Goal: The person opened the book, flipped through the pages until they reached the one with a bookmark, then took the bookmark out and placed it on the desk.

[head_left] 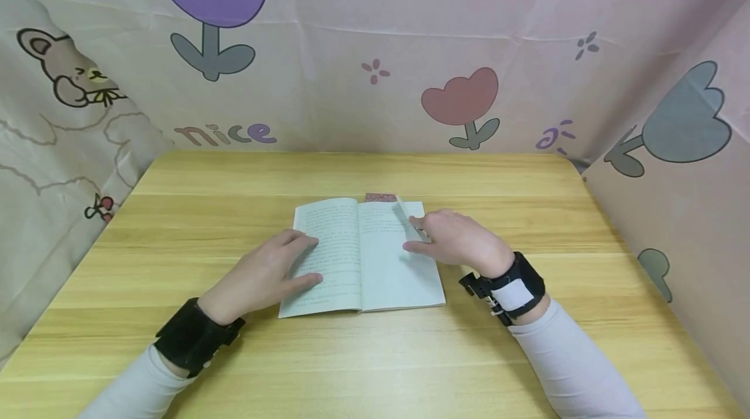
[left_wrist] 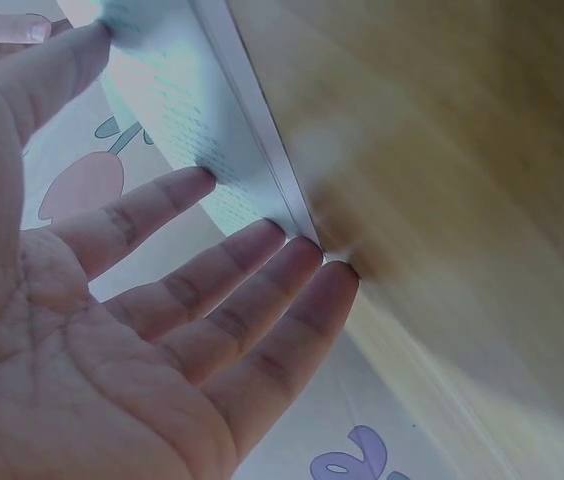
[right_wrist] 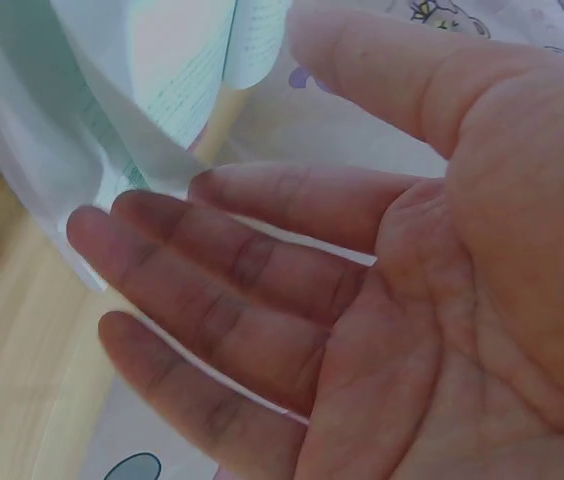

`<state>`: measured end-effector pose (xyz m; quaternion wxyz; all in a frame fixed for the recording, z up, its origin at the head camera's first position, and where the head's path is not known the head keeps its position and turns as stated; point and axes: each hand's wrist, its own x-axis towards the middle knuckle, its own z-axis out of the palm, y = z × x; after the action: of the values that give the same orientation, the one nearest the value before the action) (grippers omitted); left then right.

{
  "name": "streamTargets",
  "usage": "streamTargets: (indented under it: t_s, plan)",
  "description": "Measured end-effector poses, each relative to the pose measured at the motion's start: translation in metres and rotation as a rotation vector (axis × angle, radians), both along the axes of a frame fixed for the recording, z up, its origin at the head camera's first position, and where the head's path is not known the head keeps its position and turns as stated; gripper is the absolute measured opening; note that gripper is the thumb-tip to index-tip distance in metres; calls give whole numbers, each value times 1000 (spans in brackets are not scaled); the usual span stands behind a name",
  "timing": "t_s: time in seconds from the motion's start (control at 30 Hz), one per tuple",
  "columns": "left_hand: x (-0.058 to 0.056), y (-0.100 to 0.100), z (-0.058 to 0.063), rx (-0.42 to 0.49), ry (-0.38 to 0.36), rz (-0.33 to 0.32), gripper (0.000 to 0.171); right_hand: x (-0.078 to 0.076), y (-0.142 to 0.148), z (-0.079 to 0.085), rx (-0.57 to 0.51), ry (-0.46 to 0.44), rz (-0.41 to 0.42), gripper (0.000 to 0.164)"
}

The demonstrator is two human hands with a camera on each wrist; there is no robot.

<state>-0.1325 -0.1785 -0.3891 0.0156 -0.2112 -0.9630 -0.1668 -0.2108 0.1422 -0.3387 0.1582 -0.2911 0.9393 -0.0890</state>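
An open book (head_left: 389,279) lies on the table, with printed text on its left page and on the upper part of its right page. My left hand (head_left: 263,276) rests at the left page, fingers spread; in the left wrist view its fingertips (left_wrist: 262,235) touch the page and the book's edge. Over the right page's outer side is my right hand (head_left: 459,240). A raised page (right_wrist: 122,100) bends up against its index fingertip in the right wrist view. The thumb stands apart from the page, and the fingers are fairly straight.
A small reddish patterned piece (head_left: 381,198) sticks out beyond the book's top edge. The wooden table (head_left: 205,198) meets a printed cloth (head_left: 351,100) at the back and both sides. Black bands (head_left: 190,337) are strapped round both wrists.
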Motion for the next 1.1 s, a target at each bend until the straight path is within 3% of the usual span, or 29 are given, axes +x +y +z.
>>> streamTargets:
  t_s: [0.23,0.47,0.57,1.1]
  plan:
    - [0,0,0,4,-5,-6,68,0,-1,2,-121,19,49,54]
    - [-1,0,0,5,15,-24,68,-4,0,0,-184,198,-94,29]
    - [-1,0,0,12,25,-39,67,-4,0,-1,-188,253,-105,21]
    - [1,1,0,36,6,-48,64,-4,2,3,-203,299,-79,38]
